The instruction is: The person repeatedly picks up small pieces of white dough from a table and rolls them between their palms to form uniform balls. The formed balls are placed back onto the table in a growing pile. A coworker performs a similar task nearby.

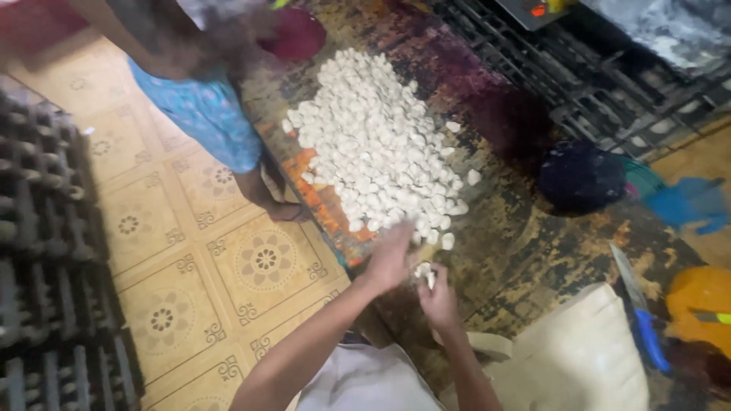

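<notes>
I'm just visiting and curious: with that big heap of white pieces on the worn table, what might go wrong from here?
1. The heap of white pieces reaches the table edge on the side toward the tiled floor; pieces there could roll off.
2. Another person stands against that edge and might knock some down.
3. The left hand and right hand work at the heap's near end; pulling there could loosen neighbouring pieces.

I see the heap of dough pieces (381, 144) on the tabletop (518, 243), my hands just before it, a sack (579, 358) to their right, floor tiles (190, 266) left.
</notes>
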